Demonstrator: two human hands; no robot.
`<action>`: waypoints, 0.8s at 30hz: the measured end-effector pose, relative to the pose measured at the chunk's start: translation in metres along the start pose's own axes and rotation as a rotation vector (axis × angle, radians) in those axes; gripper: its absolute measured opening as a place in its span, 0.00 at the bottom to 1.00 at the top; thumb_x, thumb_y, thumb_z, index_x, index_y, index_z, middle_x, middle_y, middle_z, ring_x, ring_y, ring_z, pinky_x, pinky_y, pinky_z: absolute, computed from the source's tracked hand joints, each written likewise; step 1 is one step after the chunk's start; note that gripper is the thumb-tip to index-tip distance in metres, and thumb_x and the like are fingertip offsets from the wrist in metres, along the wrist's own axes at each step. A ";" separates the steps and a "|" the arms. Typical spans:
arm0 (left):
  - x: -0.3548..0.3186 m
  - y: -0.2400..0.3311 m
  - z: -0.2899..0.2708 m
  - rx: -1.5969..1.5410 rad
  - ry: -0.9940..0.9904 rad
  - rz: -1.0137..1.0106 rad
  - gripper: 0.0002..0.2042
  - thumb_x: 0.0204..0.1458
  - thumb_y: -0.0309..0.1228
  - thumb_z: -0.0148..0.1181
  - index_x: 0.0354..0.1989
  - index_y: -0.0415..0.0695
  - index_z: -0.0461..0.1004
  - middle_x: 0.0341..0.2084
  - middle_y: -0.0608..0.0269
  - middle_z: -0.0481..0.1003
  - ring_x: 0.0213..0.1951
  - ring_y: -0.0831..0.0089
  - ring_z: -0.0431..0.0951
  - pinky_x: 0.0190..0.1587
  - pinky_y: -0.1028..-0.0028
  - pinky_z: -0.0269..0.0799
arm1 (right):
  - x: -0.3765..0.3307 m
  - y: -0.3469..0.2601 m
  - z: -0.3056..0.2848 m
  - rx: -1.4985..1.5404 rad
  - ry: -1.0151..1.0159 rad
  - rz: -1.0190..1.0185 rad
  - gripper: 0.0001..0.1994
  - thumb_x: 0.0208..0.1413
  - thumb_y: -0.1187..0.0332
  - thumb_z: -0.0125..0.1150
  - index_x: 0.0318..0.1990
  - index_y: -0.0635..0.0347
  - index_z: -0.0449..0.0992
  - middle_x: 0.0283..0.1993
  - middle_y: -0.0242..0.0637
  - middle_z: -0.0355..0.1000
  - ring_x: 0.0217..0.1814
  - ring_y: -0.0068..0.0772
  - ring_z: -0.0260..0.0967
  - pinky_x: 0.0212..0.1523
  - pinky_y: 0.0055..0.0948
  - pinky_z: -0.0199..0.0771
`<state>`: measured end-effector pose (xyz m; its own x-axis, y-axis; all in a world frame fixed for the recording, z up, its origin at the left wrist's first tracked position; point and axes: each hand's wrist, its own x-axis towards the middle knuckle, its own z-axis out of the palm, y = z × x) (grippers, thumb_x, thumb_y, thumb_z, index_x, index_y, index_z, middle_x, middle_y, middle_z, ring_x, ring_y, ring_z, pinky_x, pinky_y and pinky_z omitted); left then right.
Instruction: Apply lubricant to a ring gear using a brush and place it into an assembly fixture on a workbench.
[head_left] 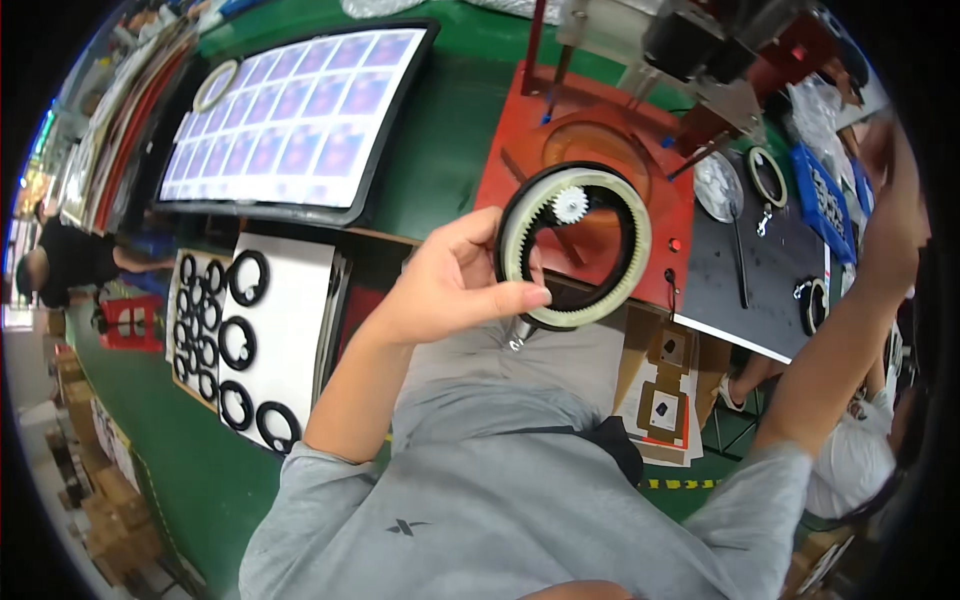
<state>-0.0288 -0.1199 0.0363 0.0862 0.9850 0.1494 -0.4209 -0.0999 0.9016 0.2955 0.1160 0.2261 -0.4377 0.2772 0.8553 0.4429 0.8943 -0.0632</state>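
My left hand [450,280] grips a cream ring gear [640,240] with teeth round its inside, seated in a black round housing [503,225]. The thumb lies over the ring's near left edge and the fingers go behind it. Against the upper inner teeth sits a small white gear [571,205]. A short metal piece [518,335] sticks out at the housing's lower end. Far out at the right, my right hand [890,190] is raised beside a blue crate [822,205]; it is smeared and its fingers are unclear.
Beyond the ring stands a red machine base [500,180] with an overhead head. On the dark right-hand table [705,260] are a round dish [716,187] and a cream ring [766,178]. A black-framed display [300,130] and a board [315,280] with black rings are left.
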 end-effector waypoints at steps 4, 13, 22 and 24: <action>-0.003 -0.032 0.012 -0.100 -0.056 0.071 0.23 0.56 0.15 0.70 0.58 0.36 0.70 0.45 0.63 0.76 0.48 0.76 0.78 0.52 0.72 0.77 | -0.126 -0.084 0.033 0.507 -0.410 0.620 0.23 0.74 0.54 0.56 0.63 0.66 0.75 0.40 0.35 0.75 0.37 0.20 0.71 0.34 0.21 0.70; 0.008 -0.073 0.061 0.060 -0.196 -0.244 0.21 0.57 0.19 0.70 0.57 0.39 0.70 0.48 0.64 0.76 0.40 0.83 0.76 0.40 0.78 0.73 | -0.240 -0.118 0.026 1.142 0.132 1.452 0.19 0.75 0.58 0.50 0.56 0.67 0.74 0.31 0.31 0.73 0.27 0.19 0.68 0.30 0.19 0.68; -0.024 -0.078 0.026 0.197 -0.199 -0.376 0.10 0.61 0.21 0.67 0.50 0.37 0.77 0.43 0.63 0.80 0.40 0.82 0.77 0.44 0.78 0.74 | -0.351 0.071 -0.095 0.665 0.650 1.656 0.16 0.74 0.55 0.53 0.44 0.59 0.76 0.28 0.34 0.74 0.23 0.24 0.66 0.26 0.23 0.64; -0.042 -0.080 0.002 0.106 -0.033 -0.434 0.08 0.63 0.22 0.66 0.49 0.38 0.77 0.44 0.64 0.81 0.41 0.82 0.78 0.45 0.79 0.73 | -0.354 0.095 -0.096 0.797 0.576 1.698 0.17 0.74 0.55 0.51 0.41 0.61 0.75 0.28 0.36 0.75 0.22 0.27 0.66 0.26 0.26 0.63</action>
<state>0.0028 -0.1536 -0.0412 0.2639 0.9342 -0.2402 -0.2443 0.3057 0.9203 0.5676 0.0696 -0.0330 0.3265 0.8954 -0.3028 -0.4067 -0.1561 -0.9001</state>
